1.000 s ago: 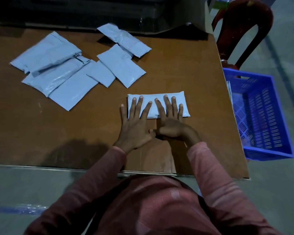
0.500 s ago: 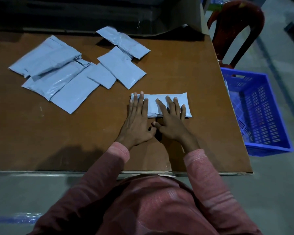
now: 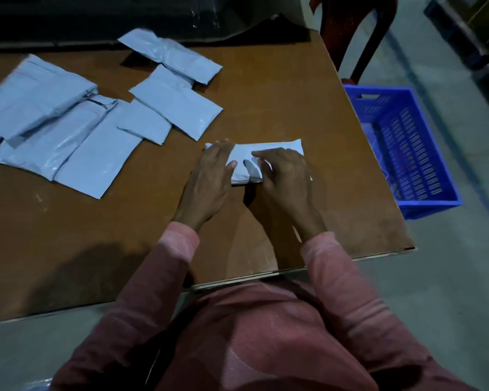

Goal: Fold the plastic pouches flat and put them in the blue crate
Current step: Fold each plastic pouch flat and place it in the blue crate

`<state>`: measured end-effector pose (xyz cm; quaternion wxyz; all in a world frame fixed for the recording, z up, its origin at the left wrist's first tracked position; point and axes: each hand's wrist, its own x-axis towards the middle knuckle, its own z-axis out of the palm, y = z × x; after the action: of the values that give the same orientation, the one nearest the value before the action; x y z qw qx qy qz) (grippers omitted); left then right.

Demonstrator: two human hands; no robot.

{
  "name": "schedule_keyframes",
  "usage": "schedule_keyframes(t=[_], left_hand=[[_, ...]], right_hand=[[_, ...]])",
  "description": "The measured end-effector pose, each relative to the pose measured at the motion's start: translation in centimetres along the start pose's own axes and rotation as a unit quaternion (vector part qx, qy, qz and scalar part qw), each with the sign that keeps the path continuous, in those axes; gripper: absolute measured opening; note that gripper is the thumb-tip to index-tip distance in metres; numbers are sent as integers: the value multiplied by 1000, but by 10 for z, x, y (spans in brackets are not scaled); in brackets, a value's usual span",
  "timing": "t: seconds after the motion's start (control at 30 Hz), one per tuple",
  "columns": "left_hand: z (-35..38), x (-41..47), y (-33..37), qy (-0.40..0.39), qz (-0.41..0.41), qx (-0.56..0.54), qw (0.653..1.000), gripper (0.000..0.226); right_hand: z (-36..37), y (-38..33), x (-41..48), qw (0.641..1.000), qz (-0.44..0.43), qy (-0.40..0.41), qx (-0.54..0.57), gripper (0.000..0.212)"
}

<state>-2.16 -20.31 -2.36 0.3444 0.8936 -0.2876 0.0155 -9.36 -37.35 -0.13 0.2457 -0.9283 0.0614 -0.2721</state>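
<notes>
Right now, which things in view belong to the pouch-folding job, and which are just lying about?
Job: pouch, gripped by left hand and right hand; loose pouches waiting on the table; crate on the floor beside it.

Lying about: chair beyond the crate.
</notes>
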Motion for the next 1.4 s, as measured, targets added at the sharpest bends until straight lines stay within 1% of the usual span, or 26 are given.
schedule_keyframes(t=[0.03, 0.1, 0.13, 0.17, 0.2, 0.27, 0.33, 0.4, 0.53, 0.7, 0.83, 0.9, 0.97, 1.0, 1.1, 1.17, 1.23, 1.27, 1.4], left_hand=[[1, 5, -3, 12, -5, 9, 1000, 42], [5, 15, -7, 31, -4, 40, 999, 38], [8, 18, -9, 32, -3, 62, 998, 40], [10, 20, -12, 27, -4, 86, 996, 44], [13, 19, -14, 21, -7, 109, 994, 48], [19, 16, -17, 9, -11, 143, 990, 55], [22, 13, -19, -5, -14, 177, 984, 61], [24, 14, -18, -16, -27, 208, 978, 63], [27, 11, -13, -28, -46, 242, 969, 62], [29, 12, -15, -31, -49, 243, 968, 59], [23, 14, -13, -41, -45, 235, 970, 62], [19, 19, -11, -48, -46, 244, 968, 65], [13, 28, -9, -50, -52, 238, 969, 70], [11, 34, -7, -44, -55, 230, 971, 70], [13, 48, -6, -27, -59, 214, 975, 67], [22, 49, -12, -15, -57, 186, 981, 63], [30, 45, -19, 6, -45, 155, 987, 57], [32, 44, -22, 16, -35, 147, 988, 54], [35, 41, -23, 32, -17, 150, 988, 51]], right_hand=[[5, 0, 8, 1000, 6, -17, 13, 26], [21, 1, 22, 998, 4, -51, 23, 38], [30, 2, 27, 998, -6, -63, 18, 37], [38, 2, 29, 998, -13, -67, 7, 31], [46, 4, 29, 998, -13, -64, -10, 29], [59, 9, 25, 996, -10, -57, -72, 34], [67, 13, 18, 990, -29, -39, -129, 38], [70, 17, 15, 988, -37, -36, -146, 41], [71, 14, 14, 983, -27, -48, -173, 44], [73, 13, 15, 977, -30, -58, -201, 45], [70, 10, 18, 976, -21, -70, -205, 47], [67, 11, 23, 980, -11, -81, -180, 45], [64, 10, 31, 987, 14, -94, -132, 46], [62, 9, 37, 990, 24, -86, -114, 48], [63, 9, 54, 995, 23, -21, -99, 50], [69, 14, 60, 994, 21, -3, -110, 43], [74, 17, 59, 990, 28, -15, -135, 34], [77, 18, 56, 988, 33, -22, -152, 33], [82, 18, 46, 982, 34, -30, -186, 40]])
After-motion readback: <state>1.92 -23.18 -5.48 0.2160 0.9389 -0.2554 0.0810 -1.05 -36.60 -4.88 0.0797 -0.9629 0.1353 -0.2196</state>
